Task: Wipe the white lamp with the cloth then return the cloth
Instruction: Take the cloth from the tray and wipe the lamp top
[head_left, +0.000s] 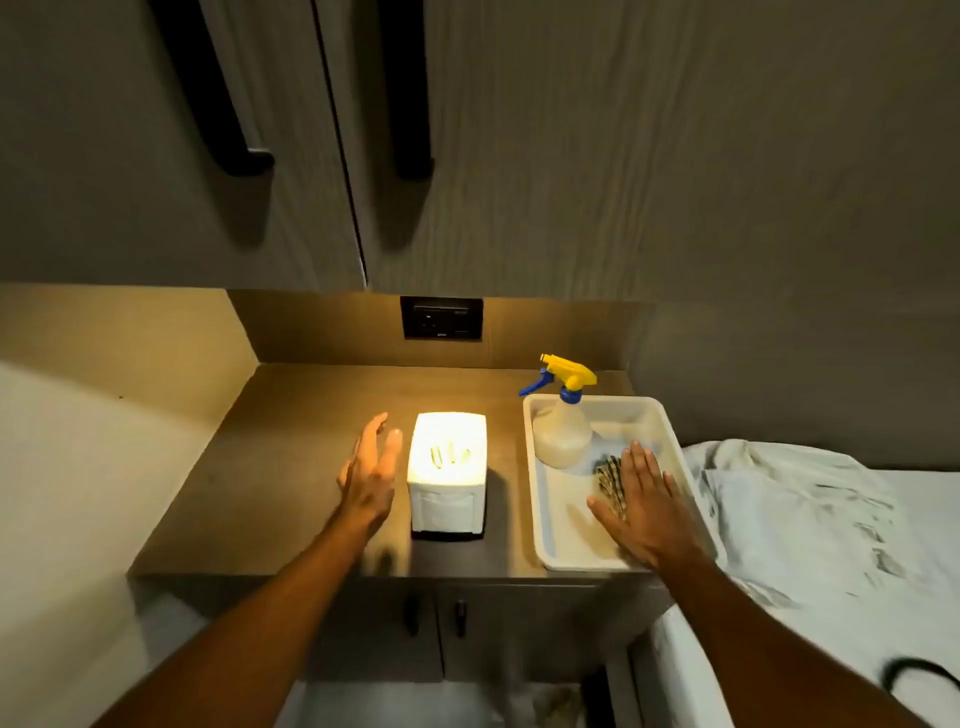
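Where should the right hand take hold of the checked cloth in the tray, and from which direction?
Probably from above: the checked cloth lies bunched on the floor of the white tray, beside the spray bottle. The right hand is flat over its right part; pinching the exposed raised folds at its left edge looks easiest.

The white lamp (448, 475) is glowing on the brown counter (291, 467). Left of the lamp, the left hand (370, 475) is hovering, fingers spread. Right of the lamp, the right hand (647, 506) is lying flat on the cloth (609, 480) inside the white tray (558, 540), beside a spray bottle (563, 426).
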